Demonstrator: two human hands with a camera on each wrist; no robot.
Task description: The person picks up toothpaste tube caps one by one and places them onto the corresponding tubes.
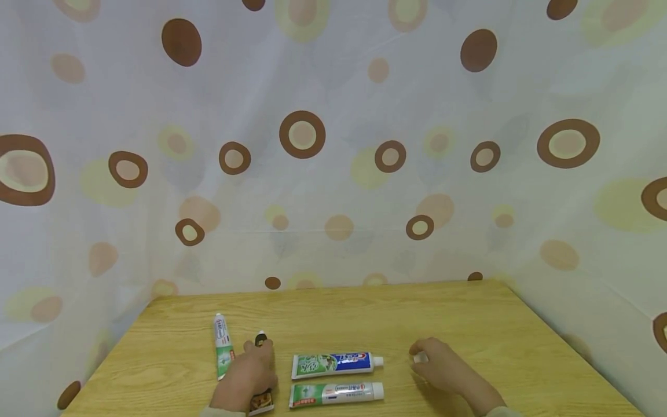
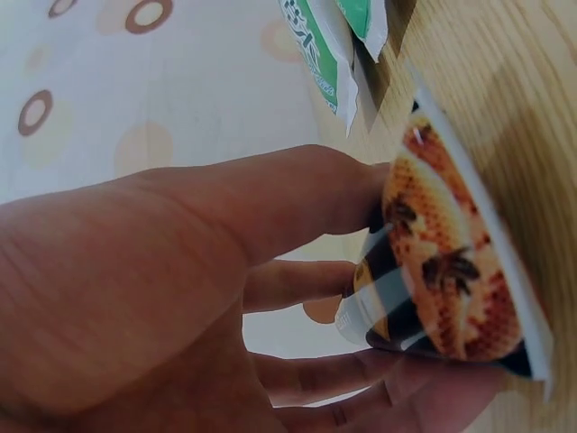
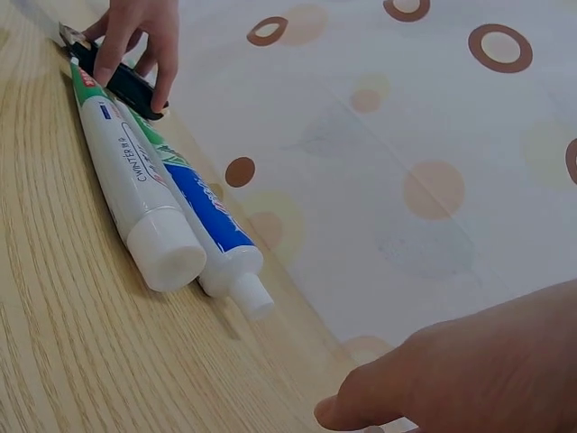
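Observation:
My left hand (image 1: 245,373) grips a dark toothpaste tube (image 2: 451,262) with a honeycomb and bee picture near its flat end. In the head view its black cap end (image 1: 261,337) shows beyond the fingers. On the left lies a white and green toothpaste tube (image 1: 222,344). Two more lie side by side to the right of my left hand: a blue and green toothpaste tube (image 1: 336,365) and, nearer, a second white and green tube (image 1: 336,394). My right hand (image 1: 440,365), fingers curled, pinches a small white thing (image 1: 420,359), mostly hidden by the hand.
A wood-grain table (image 1: 333,318) carries all the tubes. A pale curtain (image 1: 333,185) with brown and yellow circles stands behind it and along both sides. The capped ends of the two middle tubes point toward my right hand.

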